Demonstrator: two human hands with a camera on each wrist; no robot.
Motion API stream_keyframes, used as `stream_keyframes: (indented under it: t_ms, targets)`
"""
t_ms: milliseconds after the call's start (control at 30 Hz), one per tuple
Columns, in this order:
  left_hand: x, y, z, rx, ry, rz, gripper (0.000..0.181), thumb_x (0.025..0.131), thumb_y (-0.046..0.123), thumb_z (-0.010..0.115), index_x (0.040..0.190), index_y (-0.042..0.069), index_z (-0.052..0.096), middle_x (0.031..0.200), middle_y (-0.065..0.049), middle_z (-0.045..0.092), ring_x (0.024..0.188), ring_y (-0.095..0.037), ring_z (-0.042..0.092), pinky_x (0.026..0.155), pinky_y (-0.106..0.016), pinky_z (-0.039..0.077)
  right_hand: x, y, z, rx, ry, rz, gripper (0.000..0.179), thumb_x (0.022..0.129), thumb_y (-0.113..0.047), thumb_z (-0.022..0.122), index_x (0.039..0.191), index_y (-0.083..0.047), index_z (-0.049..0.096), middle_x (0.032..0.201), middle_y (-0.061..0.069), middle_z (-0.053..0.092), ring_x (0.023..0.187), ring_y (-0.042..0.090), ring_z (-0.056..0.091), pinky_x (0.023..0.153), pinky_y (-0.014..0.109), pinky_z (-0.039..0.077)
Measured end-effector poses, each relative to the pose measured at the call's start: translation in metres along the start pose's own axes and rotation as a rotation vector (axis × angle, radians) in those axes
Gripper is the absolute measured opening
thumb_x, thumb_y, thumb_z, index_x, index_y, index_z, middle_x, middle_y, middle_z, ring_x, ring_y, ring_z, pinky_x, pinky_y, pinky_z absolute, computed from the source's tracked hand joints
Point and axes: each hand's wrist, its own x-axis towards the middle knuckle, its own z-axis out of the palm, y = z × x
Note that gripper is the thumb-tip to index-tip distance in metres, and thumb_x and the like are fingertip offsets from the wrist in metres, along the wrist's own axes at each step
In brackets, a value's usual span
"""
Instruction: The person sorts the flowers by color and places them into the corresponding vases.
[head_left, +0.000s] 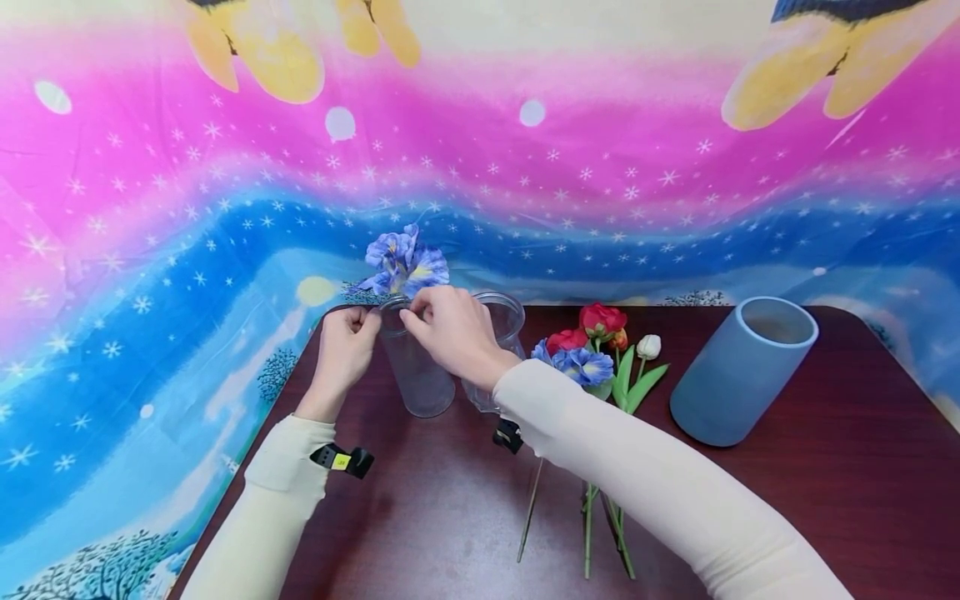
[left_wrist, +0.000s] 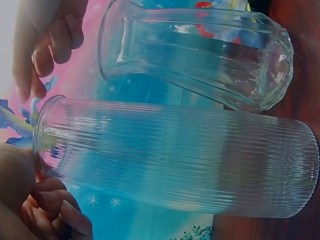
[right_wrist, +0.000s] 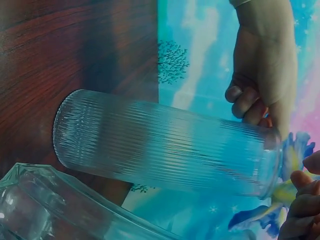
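A ribbed clear glass vase (left_wrist: 175, 155) stands toward the left of the table. At the left side of its rim my left hand (head_left: 348, 346) pinches the edge, the other fingers curled. A blue iris (head_left: 405, 262) with yellow on its petals shows at the vase's mouth. My right hand (head_left: 461, 333) reaches over the rim, its curled fingers and thumb pinching at the iris's petals. I cannot make out where that flower's stem runs. Beside the ribbed vase stands a faceted clear glass vase (left_wrist: 200, 55) with a flared mouth, partly hidden by my right hand in the head view.
Red flowers (head_left: 602, 319), another blue iris (head_left: 585, 367) and a white tulip (head_left: 649, 347) lie right of the glass vases, their stems toward me. Farther right is a blue-grey vase (head_left: 735, 383). A printed cloth (head_left: 525, 183) hangs behind the dark wooden table (head_left: 427, 517).
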Motion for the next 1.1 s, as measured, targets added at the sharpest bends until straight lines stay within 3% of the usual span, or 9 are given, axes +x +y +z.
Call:
stream_keyframes:
  t_ms: [233, 567, 767, 1100]
  targets:
    - [0.000, 0.005, -0.001, -0.012, -0.016, -0.001, 0.041, 0.098, 0.013, 0.054, 0.058, 0.008, 0.046, 0.048, 0.006, 0.032, 0.040, -0.005, 0.028, 0.043, -0.025, 0.025, -0.007, 0.001, -0.013, 0.019, 0.014, -0.052, 0.017, 0.097, -0.037, 0.067, 0.096, -0.022, 0.076, 0.061, -0.004, 0.053, 0.062, 0.011, 0.052, 0.051, 0.027, 0.035]
    - [0.000, -0.001, 0.000, -0.003, 0.000, 0.000, 0.042, 0.097, 0.016, 0.055, 0.056, 0.009, 0.046, 0.047, 0.009, 0.031, 0.044, -0.009, 0.029, 0.046, -0.026, 0.026, -0.019, 0.006, -0.031, 0.006, 0.029, -0.116, 0.016, 0.097, -0.035, 0.067, 0.092, -0.022, 0.075, 0.058, -0.003, 0.050, 0.056, 0.012, 0.049, 0.050, 0.028, 0.036]
    - [-0.001, -0.001, -0.001, -0.016, -0.004, -0.008, 0.043, 0.098, 0.016, 0.054, 0.056, 0.010, 0.044, 0.047, 0.009, 0.030, 0.045, -0.010, 0.028, 0.047, -0.026, 0.026, -0.026, 0.009, -0.040, -0.015, 0.051, -0.120, 0.015, 0.095, -0.035, 0.069, 0.092, -0.022, 0.075, 0.060, -0.005, 0.051, 0.058, 0.010, 0.050, 0.053, 0.029, 0.039]
    - [-0.001, 0.001, -0.001, -0.009, -0.003, 0.006, 0.043, 0.098, 0.016, 0.054, 0.056, 0.010, 0.044, 0.047, 0.008, 0.031, 0.045, -0.010, 0.029, 0.047, -0.026, 0.027, -0.041, 0.019, -0.055, 0.019, 0.087, -0.151, 0.014, 0.095, -0.031, 0.070, 0.092, -0.018, 0.075, 0.058, -0.004, 0.047, 0.054, 0.011, 0.044, 0.049, 0.028, 0.033]
